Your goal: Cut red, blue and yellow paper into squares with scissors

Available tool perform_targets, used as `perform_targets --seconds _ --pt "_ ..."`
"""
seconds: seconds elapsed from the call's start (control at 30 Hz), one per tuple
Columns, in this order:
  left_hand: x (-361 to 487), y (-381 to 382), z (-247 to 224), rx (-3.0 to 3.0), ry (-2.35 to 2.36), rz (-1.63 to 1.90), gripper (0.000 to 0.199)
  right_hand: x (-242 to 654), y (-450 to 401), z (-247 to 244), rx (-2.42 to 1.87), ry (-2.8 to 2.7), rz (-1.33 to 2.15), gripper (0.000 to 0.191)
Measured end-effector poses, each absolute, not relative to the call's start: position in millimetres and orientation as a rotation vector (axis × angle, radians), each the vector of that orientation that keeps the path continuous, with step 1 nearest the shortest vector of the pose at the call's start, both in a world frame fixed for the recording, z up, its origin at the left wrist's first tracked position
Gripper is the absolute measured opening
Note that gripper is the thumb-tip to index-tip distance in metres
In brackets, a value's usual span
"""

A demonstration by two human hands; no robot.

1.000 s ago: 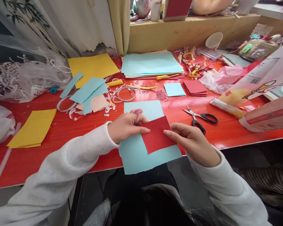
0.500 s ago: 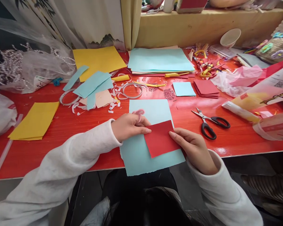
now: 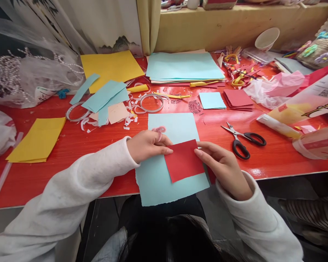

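Note:
A red paper square (image 3: 184, 162) is held above a larger light-blue sheet (image 3: 169, 191), whose near edge is torn and overhangs the table. My left hand (image 3: 147, 145), with a pink fuzzy ring on a finger, pinches the square's upper left edge between thumb and fingers. At the square's right edge, my right hand (image 3: 221, 165) grips it with thumb and index finger. The blue sheet lies partly under both hands. Black-handled scissors (image 3: 243, 140) rest with blades apart, to the right of my right hand.
Yellow paper pieces (image 3: 38, 140) lie at left. Behind are blue offcuts (image 3: 105, 96), tape rolls (image 3: 151, 103), a blue paper stack (image 3: 184, 65), small blue squares (image 3: 212, 100) and red squares (image 3: 238, 99). A plastic cup (image 3: 317, 142) stands right; the table's front edge (image 3: 117, 195) is close.
The view has shifted slightly, moving the table items a little leftward. The red square and blue sheet stay nearly the same under my hands, both still gripping the square.

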State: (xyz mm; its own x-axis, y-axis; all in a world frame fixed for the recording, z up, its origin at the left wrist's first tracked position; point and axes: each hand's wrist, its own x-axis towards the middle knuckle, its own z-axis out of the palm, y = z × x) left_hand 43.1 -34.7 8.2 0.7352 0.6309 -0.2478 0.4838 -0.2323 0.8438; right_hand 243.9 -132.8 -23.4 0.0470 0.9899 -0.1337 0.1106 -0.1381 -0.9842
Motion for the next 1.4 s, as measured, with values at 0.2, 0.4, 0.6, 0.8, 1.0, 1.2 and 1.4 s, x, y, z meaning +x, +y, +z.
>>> perform_targets --seconds 0.2,0.4,0.6,0.8,1.0,1.2,1.4 --pt "41 -33 14 1.961 0.807 0.035 0.012 254 -106 12 -1.518 -1.843 1.130 0.027" --pt "35 -27 15 1.924 0.763 -0.123 0.022 239 -87 31 -1.498 -2.167 1.054 0.015" --pt "39 -29 14 1.880 0.756 -0.169 0.019 225 -85 39 -1.454 -2.311 0.834 0.014" --pt "39 -27 11 1.872 0.688 -0.109 0.041 219 -82 44 -1.511 -2.378 0.709 0.014" --pt "37 -27 17 1.804 0.881 0.316 0.018 231 -75 48 -1.515 -2.241 0.708 0.015" --pt "33 -26 23 1.773 0.909 0.334 0.025 235 -65 59 -1.515 -2.389 0.589 0.013" --pt "23 -22 31 1.658 1.003 0.382 0.035 229 -51 79 -1.463 -2.697 0.513 0.013"
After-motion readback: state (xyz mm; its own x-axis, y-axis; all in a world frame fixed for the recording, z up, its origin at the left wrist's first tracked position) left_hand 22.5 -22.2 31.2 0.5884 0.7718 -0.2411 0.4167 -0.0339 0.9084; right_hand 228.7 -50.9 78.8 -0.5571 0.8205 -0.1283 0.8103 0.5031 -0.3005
